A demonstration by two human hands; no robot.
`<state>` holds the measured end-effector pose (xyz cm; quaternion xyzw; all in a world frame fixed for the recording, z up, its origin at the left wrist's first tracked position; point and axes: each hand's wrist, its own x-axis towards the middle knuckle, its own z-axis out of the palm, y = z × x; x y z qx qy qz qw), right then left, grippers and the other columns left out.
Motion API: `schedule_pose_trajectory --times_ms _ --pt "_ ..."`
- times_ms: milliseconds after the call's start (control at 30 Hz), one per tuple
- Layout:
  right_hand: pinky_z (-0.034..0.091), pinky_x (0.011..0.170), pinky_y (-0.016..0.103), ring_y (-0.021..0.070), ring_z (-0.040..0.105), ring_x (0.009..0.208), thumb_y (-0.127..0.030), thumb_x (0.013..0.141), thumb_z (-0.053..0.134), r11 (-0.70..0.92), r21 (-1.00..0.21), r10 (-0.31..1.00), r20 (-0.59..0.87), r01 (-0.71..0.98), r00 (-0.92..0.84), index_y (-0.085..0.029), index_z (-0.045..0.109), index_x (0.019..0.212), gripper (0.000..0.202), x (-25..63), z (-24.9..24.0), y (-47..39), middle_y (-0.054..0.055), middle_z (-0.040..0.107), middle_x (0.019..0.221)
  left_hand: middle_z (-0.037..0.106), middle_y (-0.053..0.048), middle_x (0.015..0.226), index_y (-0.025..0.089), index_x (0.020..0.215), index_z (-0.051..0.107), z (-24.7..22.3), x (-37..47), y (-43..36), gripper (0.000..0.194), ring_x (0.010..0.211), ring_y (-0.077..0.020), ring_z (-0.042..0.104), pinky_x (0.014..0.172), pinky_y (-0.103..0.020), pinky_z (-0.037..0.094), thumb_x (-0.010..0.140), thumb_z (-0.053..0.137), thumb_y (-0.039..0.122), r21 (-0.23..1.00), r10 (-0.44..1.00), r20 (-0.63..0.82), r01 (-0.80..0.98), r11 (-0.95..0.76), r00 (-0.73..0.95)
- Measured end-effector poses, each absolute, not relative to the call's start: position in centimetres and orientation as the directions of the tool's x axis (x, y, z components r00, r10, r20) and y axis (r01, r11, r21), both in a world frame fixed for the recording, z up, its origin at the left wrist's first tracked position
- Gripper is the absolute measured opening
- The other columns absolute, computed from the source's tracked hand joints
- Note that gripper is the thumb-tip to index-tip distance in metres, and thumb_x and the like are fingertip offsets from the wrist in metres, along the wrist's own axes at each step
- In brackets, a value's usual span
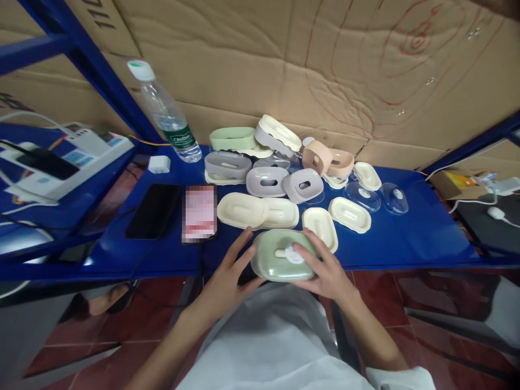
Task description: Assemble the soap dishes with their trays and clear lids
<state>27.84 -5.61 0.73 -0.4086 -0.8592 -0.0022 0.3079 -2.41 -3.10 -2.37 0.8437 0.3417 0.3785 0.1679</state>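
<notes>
The two hands hold one thing between them: the left hand [227, 277] is curved about its left end, and the right hand [332, 273] about its right end. On both sides the fingers are a little spread, not pressed together, and they close on the green box [268, 266] from the two ends. One finger of the right hand lies on the round whitish sticker [293, 254], near the middle of the top.

The green box is pale green, oblong, with rounded corners, and its surface is shiny, as from a clear cover. A short pale bar [279, 253] shows in the middle, just beside the sticker. The box is at the near edge of the blue table [422, 233], before the person's body; whether it touches the table, I cannot tell.

Just beyond the box lie cream trays [320, 226], shallow and oblong. Farther behind them are grey boxes [266, 181], each with an oblong slot. To the left, well apart from the box, a black phone [152, 211] lies flat.
</notes>
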Motion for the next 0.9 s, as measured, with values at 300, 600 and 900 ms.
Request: schedule_pose_trajectory --times_ms 300,600,900 --pt "0.051 0.118 0.063 0.0485 0.062 0.141 -0.074 0.082 0.085 -0.261 -0.183 0.550 0.778 0.948 0.302 -0.012 0.059 0.158 0.102 47.5 0.7 -8.7 0.027 0.066 0.147 0.060 -0.019 0.158 0.021 0.161 0.046 -0.6 -1.3 -0.7 0.059 0.152 -0.0368 0.054 0.130 -0.067 0.035 0.105 0.066 0.017 0.272 0.743 0.486 0.728 -0.630 0.461" --pt "0.046 0.118 0.066 0.0509 0.053 0.148 -0.083 0.078 0.081 -0.358 -0.349 0.610 0.615 0.866 0.500 -0.010 0.059 0.157 0.110 50.8 -2.7 -7.8 0.034 0.054 0.155 0.075 -0.013 0.118 0.019 0.146 0.062 -0.6 0.7 2.2 0.046 0.110 -0.0293 0.073 0.114 -0.054 0.053 0.103 0.055 0.005 0.124 0.700 0.549 0.784 -0.608 0.456" --pt "0.034 0.124 0.073 0.0496 0.041 0.158 -0.047 0.106 0.065 -0.140 -0.230 0.640 0.721 0.963 0.265 -0.017 0.053 0.164 0.066 41.9 -0.4 -7.6 0.028 0.045 0.169 0.078 -0.012 0.119 0.013 0.149 0.061 1.4 1.5 -4.2 0.048 0.115 -0.0244 0.071 0.107 -0.041 0.052 0.103 0.053 0.000 0.177 0.497 0.606 0.504 -0.845 0.621"
